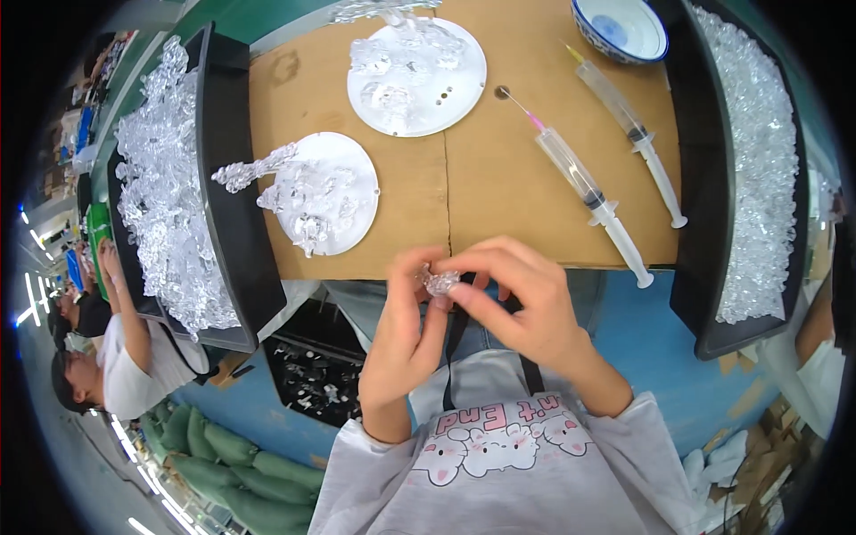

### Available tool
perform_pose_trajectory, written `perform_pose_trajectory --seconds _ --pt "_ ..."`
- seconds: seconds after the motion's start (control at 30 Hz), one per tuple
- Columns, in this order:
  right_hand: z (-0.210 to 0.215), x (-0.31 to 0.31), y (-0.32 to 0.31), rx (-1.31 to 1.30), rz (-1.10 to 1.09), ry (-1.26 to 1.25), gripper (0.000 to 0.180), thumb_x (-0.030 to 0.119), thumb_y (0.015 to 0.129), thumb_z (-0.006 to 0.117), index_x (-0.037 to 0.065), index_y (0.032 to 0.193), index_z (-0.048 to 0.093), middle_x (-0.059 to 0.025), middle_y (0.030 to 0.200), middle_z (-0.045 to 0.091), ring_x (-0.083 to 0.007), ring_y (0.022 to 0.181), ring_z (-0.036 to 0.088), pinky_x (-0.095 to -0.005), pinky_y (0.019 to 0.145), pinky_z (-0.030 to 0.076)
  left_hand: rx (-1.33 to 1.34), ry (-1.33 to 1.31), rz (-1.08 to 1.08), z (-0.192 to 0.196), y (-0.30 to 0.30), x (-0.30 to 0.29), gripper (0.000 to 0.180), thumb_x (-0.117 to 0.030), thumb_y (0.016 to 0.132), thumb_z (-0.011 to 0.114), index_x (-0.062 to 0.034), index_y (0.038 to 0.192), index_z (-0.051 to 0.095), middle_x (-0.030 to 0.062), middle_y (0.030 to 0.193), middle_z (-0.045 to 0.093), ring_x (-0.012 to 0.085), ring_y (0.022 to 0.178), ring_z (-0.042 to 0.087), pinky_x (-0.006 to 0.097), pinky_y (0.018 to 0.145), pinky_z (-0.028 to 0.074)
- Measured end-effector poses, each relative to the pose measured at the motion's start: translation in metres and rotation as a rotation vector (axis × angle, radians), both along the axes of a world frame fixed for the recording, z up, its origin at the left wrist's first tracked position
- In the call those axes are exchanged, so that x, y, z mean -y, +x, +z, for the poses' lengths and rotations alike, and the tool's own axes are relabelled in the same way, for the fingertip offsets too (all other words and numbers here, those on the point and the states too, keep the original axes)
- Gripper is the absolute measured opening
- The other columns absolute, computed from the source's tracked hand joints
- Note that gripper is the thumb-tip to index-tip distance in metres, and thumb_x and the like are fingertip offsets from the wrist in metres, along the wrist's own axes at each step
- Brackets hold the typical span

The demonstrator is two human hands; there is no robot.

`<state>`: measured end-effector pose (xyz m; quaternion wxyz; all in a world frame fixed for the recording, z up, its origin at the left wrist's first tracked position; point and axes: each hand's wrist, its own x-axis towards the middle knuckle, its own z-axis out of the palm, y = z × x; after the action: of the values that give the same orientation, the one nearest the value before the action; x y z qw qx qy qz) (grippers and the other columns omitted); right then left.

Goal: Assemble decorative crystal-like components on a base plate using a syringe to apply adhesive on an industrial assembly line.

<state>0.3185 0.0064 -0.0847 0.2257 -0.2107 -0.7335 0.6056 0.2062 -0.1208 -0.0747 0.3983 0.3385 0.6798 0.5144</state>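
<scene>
Both hands meet at the near edge of the worktop (499, 196). The left hand (406, 334) and right hand (522, 299) pinch one small clear crystal piece (440, 283) between fingertips. Its shape is mostly hidden by the fingers.

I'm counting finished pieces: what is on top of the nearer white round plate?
On the nearer white plate lie clear crystal-like pieces, and one long cluster juts past its left rim. The heap covers the plate's middle, so nothing beneath shows.
</scene>
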Motion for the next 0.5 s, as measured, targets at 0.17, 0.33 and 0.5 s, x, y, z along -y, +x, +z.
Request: perform_pose_trajectory --seconds 0.17,0.33,0.5 --pt "0.017 -0.007 -0.001 0.104 -0.028 -0.306 0.018 0.005 0.088 0.061 0.000 0.104 0.067 -0.0073 0.097 0.066 -0.0100 0.078 0.061 -0.0225 0.064 0.048 -0.314 0.098 0.128 0.002 0.003 -0.009 0.046 0.009 0.081 0.063 -0.0006 0.125 0.057 0.0099 0.096 0.064 0.0169 0.077 0.061 0.029 0.072 0.050" --pt "0.033 -0.015 -0.011 0.272 0.028 -0.179 0.021 0.004 0.088 0.060 -0.002 0.108 0.065 -0.0075 0.098 0.065 -0.0115 0.085 0.063 -0.0237 0.072 0.051 -0.522 0.160 0.195 -0.003 0.000 -0.010 0.044 0.005 0.074 0.072 -0.0011 0.117 0.064 0.0087 0.087 0.067 0.0174 0.074 0.063 0.028 0.067 0.050" --pt "0.043 -0.018 -0.021 0.012 0.046 -0.605 0.023 0.003 0.088 0.061 -0.004 0.110 0.063 -0.0071 0.099 0.066 -0.0143 0.089 0.064 -0.0256 0.078 0.052 -0.012 0.320 0.321 -0.009 -0.008 -0.013 0.035 0.011 0.070 0.073 0.0014 0.104 0.067 0.0097 0.097 0.065 0.0152 0.085 0.062 0.026 0.074 0.051"
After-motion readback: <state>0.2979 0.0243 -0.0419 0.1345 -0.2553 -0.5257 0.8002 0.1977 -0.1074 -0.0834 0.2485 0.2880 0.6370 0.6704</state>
